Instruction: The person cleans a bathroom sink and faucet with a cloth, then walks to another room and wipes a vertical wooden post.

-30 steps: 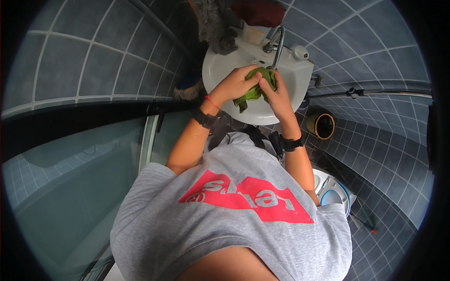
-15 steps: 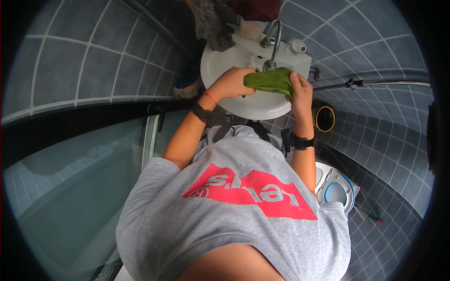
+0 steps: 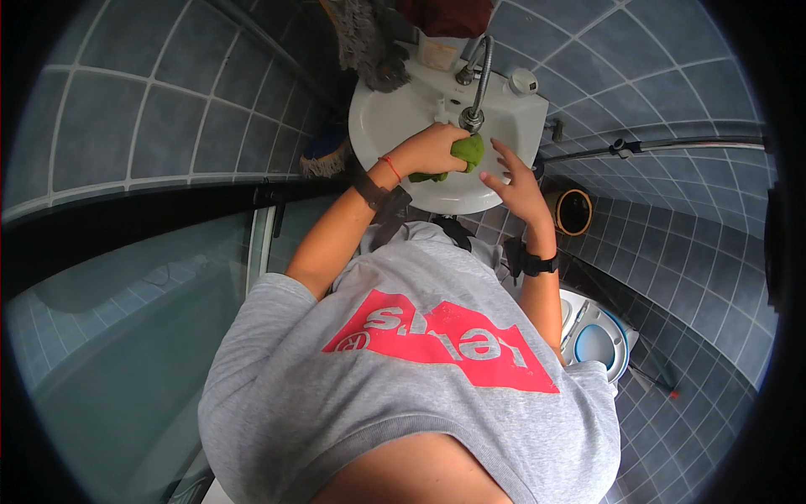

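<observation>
In the head view, the left hand point(image 3: 432, 149) is closed around a bunched green cloth point(image 3: 468, 154), which bulges out past its fingers toward the right hand and also hangs below its palm. The right hand point(image 3: 522, 193) is empty, its fingers spread and slightly curled, just beside the cloth and apart from it. Both hands are over the white washbasin point(image 3: 375, 139). Just beyond the left hand's fingertips is the outlet of a gooseneck faucet point(image 3: 486, 71). Beyond the right hand, on the basin's back ledge, sits 1 round white container point(image 3: 522, 82). Farther out past the left hand are a gray string mop point(image 3: 357, 38) and a dark red cloth point(image 3: 449, 15); left of that hand is a broom head point(image 3: 323, 161). Nearer the body than the right hand, and to its right, stands a toilet point(image 3: 598, 343). The 2 wrists wear black straps point(image 3: 538, 265); the left also has 1 red cord point(image 3: 391, 170).
</observation>
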A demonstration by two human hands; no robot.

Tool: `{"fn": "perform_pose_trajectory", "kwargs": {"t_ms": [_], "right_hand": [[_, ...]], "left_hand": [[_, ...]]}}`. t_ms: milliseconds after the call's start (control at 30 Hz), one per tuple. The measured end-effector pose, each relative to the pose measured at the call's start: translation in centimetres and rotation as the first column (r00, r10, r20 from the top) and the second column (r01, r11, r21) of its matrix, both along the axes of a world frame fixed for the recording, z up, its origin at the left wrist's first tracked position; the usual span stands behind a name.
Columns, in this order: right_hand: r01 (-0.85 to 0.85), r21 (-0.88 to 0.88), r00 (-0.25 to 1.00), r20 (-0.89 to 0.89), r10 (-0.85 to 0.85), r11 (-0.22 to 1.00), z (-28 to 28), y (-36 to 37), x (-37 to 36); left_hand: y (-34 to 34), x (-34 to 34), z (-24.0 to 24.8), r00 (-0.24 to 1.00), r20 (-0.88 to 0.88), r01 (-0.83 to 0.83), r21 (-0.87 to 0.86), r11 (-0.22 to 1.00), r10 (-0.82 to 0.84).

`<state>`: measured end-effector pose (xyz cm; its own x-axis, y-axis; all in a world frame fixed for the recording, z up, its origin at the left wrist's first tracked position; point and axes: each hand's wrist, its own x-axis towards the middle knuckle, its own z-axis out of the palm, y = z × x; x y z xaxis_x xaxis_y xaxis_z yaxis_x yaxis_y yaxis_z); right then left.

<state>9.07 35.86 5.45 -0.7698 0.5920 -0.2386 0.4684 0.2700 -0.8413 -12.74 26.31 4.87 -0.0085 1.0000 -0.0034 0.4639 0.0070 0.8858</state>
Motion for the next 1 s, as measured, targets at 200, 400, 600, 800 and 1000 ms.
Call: {"fn": "perform_pose_trajectory", "kwargs": {"t_ms": [200,400,600,800,1000], "right_hand": [[-0.045,0.219,0.978,-0.188,0.087,0.975,2.5,-2.5,-4.5],[-0.071,0.253,0.987,-0.122,0.105,0.965,1.2,-1.2,-5.3],[0.040,-0.275,0.923,-0.358,-0.141,0.961,1.3,-0.4,-5.4],[0.069,-0.371,0.898,-0.382,-0.220,0.926,3.4,-0.2,-5.1],[0.080,-0.149,0.950,-0.289,-0.121,0.986,4.3,-0.5,-5.4]], "left_hand": [[-0.7,-0.1,0.2,1.000,0.012,-0.022,-0.029,0.999,0.022],[-2.4,-1.7,2.5,0.990,0.138,0.038,-0.183,0.982,-0.012],[-4.4,-1.8,1.8,0.948,0.309,-0.077,0.001,0.997,0.073],[-5.0,-2.1,1.8,0.937,0.231,-0.282,0.060,0.957,0.262],[-3.4,-2.6,3.2,0.886,0.447,-0.161,0.039,0.986,0.127]]}}
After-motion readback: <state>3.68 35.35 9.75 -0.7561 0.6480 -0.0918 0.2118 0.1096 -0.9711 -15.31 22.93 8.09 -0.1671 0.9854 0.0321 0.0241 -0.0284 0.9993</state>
